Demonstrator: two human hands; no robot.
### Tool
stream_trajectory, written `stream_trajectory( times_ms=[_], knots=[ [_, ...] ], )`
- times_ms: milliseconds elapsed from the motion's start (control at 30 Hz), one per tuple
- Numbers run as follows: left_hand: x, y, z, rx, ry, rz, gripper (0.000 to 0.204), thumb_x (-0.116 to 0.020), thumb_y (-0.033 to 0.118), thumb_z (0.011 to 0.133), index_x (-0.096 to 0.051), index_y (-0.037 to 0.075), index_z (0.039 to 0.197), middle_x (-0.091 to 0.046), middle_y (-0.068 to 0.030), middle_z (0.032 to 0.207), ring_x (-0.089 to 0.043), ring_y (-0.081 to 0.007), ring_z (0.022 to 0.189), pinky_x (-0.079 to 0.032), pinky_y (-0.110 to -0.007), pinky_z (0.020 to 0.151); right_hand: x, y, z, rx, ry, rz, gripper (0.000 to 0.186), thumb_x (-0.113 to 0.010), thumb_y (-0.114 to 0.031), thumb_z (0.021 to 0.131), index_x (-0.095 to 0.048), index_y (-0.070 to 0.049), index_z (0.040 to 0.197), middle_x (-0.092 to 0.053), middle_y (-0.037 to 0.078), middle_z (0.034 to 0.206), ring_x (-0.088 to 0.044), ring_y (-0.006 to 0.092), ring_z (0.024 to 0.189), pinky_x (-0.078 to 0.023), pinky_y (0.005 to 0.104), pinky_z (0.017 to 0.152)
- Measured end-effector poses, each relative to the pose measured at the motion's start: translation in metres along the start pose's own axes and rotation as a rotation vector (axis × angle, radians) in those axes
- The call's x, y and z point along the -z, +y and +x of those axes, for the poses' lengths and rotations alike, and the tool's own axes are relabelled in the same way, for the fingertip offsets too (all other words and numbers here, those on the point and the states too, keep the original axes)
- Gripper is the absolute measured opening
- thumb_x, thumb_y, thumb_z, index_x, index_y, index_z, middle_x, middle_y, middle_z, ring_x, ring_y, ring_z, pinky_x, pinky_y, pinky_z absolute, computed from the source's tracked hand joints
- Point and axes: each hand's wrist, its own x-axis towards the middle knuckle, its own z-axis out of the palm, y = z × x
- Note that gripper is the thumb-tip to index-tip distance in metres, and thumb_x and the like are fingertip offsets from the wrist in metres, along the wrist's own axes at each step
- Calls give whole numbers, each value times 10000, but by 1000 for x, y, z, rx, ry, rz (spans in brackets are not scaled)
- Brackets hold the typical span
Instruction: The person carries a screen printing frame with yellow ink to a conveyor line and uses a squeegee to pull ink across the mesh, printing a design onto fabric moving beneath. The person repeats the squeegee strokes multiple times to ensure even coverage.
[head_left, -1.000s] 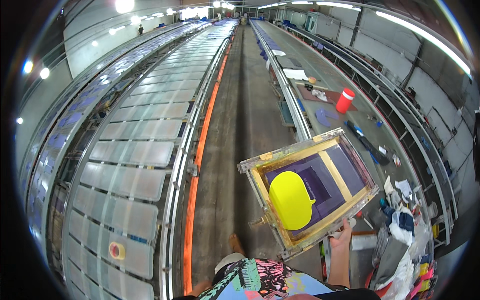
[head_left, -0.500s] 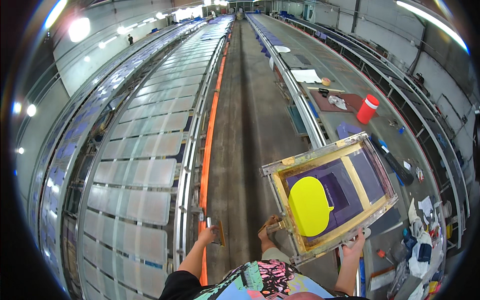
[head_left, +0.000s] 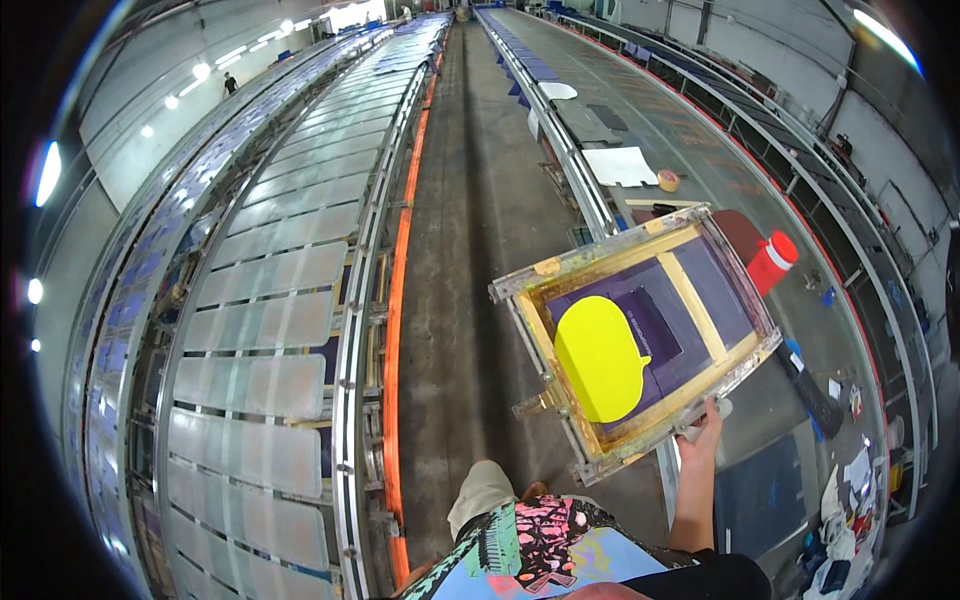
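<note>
From where I stand, the right hand [head_left: 703,435] is clamped on the near edge of the screen frame [head_left: 640,240], which slants across the aisle side of the bench [head_left: 715,150]. Gripping the rim likely keeps fingers clear of the yellow rounded shape [head_left: 598,362] and purple panel [head_left: 625,284] within the frame. Whether the bench bears any weight, I can't tell. The left hand is out of my sight. A red bottle [head_left: 772,263] shows just off the frame's right side; beyond its far edge lie a white sheet [head_left: 620,167] and tape roll [head_left: 668,180], probably parked clear of it.
</note>
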Motion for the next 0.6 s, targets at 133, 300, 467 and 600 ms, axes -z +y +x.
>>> stream_trajectory(
  times_ms=[133,300,467,600],
  knots=[
    [-3,7,4,2,-31,-2,445,-676,283,832,-680,155,1258,-743,-153,1037,-712,-334,904,-562,-444,748,-36,-7,20,-47,-25,-46,448,-646,-420,968,-592,-107,1284,-613,84,1234,-566,282,1148,-415,531,1021],
    [44,50,50,-33,-50,78,449,-679,287,831,-683,149,1259,-747,-148,1024,-713,-332,879,-563,-447,731,-86,2,57,-76,30,-95,454,-668,-434,949,-595,-126,1274,-601,84,1228,-559,287,1140,-422,544,1008],
    [95,82,97,-261,-25,563,454,-682,292,831,-685,143,1261,-751,-144,1012,-713,-330,854,-565,-451,713,-78,12,71,-17,27,-47,451,-699,-433,925,-590,-150,1258,-588,64,1232,-554,269,1140,-430,550,972],
    [198,145,137,-204,96,49,475,-711,233,806,-681,144,1272,-750,-126,998,-712,-301,847,-567,-431,747,-89,12,63,48,135,-48,480,-720,-430,908,-577,-153,1273,-579,51,1240,-546,261,1148,-435,550,959]
  ],
)
